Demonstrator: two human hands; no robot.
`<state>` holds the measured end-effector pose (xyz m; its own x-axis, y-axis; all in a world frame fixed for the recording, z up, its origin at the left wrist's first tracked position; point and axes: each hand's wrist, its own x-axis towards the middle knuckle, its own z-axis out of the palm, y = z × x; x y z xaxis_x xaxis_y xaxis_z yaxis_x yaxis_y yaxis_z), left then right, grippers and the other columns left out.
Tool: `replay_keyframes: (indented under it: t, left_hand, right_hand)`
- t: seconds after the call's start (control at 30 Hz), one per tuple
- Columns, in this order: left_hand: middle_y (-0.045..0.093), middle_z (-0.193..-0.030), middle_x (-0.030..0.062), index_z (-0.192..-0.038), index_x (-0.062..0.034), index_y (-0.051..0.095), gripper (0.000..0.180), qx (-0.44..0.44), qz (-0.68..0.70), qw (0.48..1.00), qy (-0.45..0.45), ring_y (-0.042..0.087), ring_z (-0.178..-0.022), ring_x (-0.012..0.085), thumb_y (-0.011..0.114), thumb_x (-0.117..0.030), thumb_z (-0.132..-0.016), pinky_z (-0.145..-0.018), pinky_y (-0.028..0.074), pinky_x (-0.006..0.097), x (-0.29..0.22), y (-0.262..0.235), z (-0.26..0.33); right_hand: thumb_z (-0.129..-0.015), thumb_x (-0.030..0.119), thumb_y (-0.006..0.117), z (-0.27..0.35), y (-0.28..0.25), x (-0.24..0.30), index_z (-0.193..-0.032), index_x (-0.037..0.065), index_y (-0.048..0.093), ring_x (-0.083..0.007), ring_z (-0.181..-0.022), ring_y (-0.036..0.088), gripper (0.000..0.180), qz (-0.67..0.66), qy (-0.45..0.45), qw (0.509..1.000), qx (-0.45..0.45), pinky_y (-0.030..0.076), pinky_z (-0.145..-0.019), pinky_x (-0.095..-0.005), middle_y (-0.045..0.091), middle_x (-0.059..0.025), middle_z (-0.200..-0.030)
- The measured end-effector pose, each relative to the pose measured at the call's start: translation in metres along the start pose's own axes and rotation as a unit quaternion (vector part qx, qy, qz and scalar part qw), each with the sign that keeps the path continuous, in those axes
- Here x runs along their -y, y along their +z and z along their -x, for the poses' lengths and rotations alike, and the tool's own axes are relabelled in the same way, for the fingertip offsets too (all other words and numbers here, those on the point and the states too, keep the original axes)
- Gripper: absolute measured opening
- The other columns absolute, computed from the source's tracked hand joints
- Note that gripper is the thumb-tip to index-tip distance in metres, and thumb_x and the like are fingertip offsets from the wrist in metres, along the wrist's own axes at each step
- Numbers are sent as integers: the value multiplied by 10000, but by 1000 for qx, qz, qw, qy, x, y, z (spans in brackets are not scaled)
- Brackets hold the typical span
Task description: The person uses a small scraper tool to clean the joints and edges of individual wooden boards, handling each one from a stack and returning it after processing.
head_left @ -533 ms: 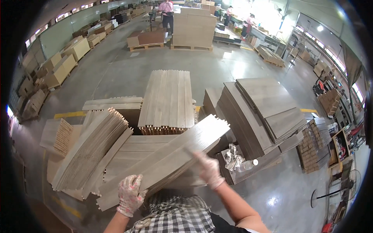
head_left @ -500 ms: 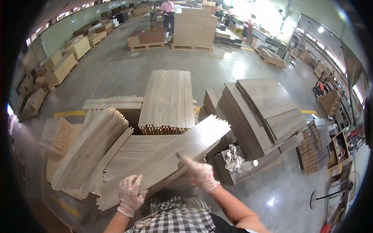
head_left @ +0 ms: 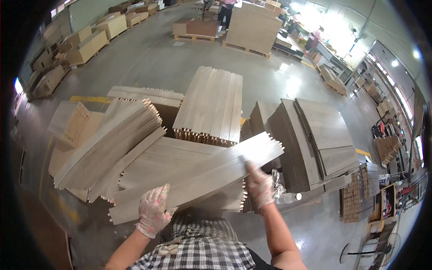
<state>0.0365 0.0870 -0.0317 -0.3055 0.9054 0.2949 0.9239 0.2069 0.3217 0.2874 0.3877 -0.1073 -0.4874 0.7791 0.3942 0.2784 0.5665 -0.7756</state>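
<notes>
A long grey wood-grain board [head_left: 202, 173] with small pegs at its ends lies slanted in front of me, its right end raised. My left hand [head_left: 155, 210], in a patterned glove, grips its near edge toward the left end. Over the right part of the board is my right hand [head_left: 259, 185], also gloved, its fingers closed around a small dark thing too blurred to name. Beneath lie more boards [head_left: 153, 157]. A row of boards on edge [head_left: 108, 139] leans at the left, and a tall pegged board stack [head_left: 209, 103] stands behind.
Large flat panels [head_left: 326, 135] are piled at the right. By my right hand lie a clear bottle [head_left: 288, 198] and crumpled silvery wrap [head_left: 277, 180]. A fan [head_left: 391, 248] stands lower right. Further off, a person [head_left: 226, 13] stands beside palletised panels [head_left: 252, 29].
My right hand has slid up and right along the board toward its far end. The left hand keeps its grip on the board. The whole view has turned and tilted somewhat.
</notes>
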Motion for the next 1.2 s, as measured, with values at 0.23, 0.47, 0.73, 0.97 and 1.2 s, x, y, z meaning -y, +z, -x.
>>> replay_keyframes:
  t: [0.23, 0.47, 0.73, 0.97, 1.2]
  left_hand:
    - [571, -1166, 152, -1374, 41, 375, 864, 9, -9, 999, -30, 539, -1061, 324, 746, -312, -677, -941, 404, 433, 4, 4, 6]
    - [435, -1384, 158, -1421, 50, 277, 957, 83, -40, 994, -65, 457, -1221, 334, 723, -431, -724, -1032, 348, 430, 6, -3, 9]
    - [379, -1412, 167, -1428, 11, 292, 917, -57, -100, 988, -99, 276, -1357, 379, 598, -565, -784, -1110, 199, 531, 64, -50, 92]
    - [350, -1420, 218, -1432, 60, 218, 928, -57, -76, 991, -90, 298, -1310, 447, 700, -372, -766, -1082, 255, 545, 83, -60, 123]
    - [307, -1448, 226, -1463, 32, 125, 965, -133, 272, 943, -139, 298, -1346, 391, 736, -77, -724, -1105, 290, 425, 111, -40, 159]
  right_hand:
    - [-871, 3, 543, -36, -49, 27, -1279, 153, 579, -143, -545, 581, 436, 244, 90, 965, -37, 482, -501, -306, 671, -137, -773]
    - [-797, -25, 585, 83, 111, 168, -1277, 122, 579, -175, -611, 643, 502, 5, -168, 977, 134, 540, -565, -314, 710, -79, -933]
    - [-775, -113, 482, 72, 103, 177, -1345, 69, 496, -142, -741, 624, 599, 337, 16, 931, 141, 522, -643, -271, 650, -117, -1065]
    - [-744, -106, 466, 99, 157, 180, -1407, 93, 424, -113, -540, 591, 693, 66, -183, 980, 25, 468, -449, -219, 703, -99, -948]
    - [-771, 89, 561, 161, 227, 262, -1444, 94, 340, -176, -655, 655, 708, 392, -143, 850, 322, 509, -538, -299, 664, -103, -1141]
